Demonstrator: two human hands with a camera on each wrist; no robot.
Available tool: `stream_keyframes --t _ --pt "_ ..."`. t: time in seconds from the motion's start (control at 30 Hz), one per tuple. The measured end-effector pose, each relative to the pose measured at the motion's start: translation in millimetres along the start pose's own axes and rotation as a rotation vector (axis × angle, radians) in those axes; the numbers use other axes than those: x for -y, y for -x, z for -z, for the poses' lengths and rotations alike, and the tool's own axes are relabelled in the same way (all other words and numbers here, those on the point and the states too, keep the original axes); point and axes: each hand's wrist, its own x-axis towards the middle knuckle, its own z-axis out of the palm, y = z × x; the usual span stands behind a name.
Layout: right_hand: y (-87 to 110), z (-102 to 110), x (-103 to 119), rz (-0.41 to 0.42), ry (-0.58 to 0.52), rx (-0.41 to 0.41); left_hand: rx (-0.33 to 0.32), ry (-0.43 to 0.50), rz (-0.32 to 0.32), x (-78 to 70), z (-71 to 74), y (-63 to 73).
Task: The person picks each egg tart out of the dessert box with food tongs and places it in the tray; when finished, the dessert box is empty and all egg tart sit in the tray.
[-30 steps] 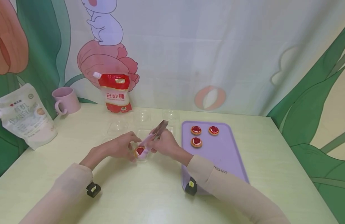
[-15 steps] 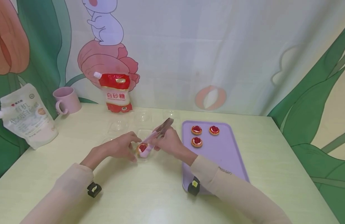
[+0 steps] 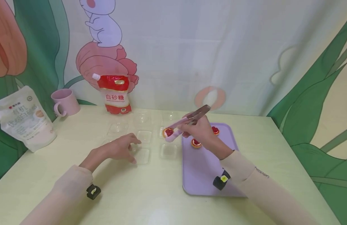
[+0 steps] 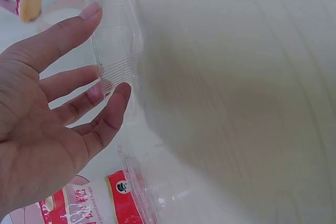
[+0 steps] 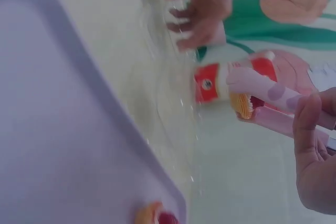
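Observation:
My right hand (image 3: 201, 131) holds metal tongs (image 3: 201, 112) with pink tips. Between the tips is a small red-topped tart (image 3: 168, 132), raised over the right part of a clear plastic box (image 3: 143, 136) with several compartments. In the right wrist view the tart (image 5: 241, 105) shows its ridged crust, gripped from both sides. My left hand (image 3: 120, 147) is at the box's left side, thumb and fingers spread. The left wrist view has its fingertips right at the box wall (image 4: 116, 69). More tarts (image 3: 196, 143) lie on a purple tray (image 3: 201, 178), partly hidden behind my right hand.
Clear domed lid sections (image 3: 118, 126) stand behind the box. A red and white sugar pouch (image 3: 117, 95), a pink mug (image 3: 67, 102) and a white spouted pouch (image 3: 28, 120) line the back left, before a printed curtain (image 3: 173, 56).
My right hand has carried the tart in the tongs rightward and back, from the box's front left compartment to its right side. The left hand stays by the box.

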Motion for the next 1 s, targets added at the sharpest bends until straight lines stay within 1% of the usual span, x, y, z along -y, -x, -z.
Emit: stream_keyframes --t 0.13,0.23,0.37,0.47,0.57,0.63,0.83,1.0 --pt "6.0 36.3 0.7 0.018 0.020 -0.063 -0.005 0.001 -0.011 0.5 0.0 0.7" --pt "11.3 62.7 -0.5 0.018 0.081 -0.114 -0.007 0.005 -0.010 0.7 0.2 0.1" --pt "18.0 93.3 -8.6 -0.022 0.152 -0.174 -0.002 0.015 0.009 0.4 0.0 -0.6" --pt "22.8 109.8 -20.2 -0.048 0.192 -0.192 0.004 0.021 0.031 0.1 -0.5 -0.5" --pt "26.0 119.7 -33.3 -0.082 0.221 -0.194 0.008 0.020 0.037 0.4 -0.8 0.1" --pt "26.8 123.0 -41.7 -0.106 0.246 -0.196 0.009 0.016 0.030 0.5 -0.5 0.6" --pt "25.9 124.5 -60.1 -0.192 0.312 -0.200 0.007 -0.001 0.011 1.4 0.0 0.8" --pt "22.9 125.2 -68.8 -0.227 0.314 -0.214 0.011 -0.009 0.010 0.7 0.1 -0.3"
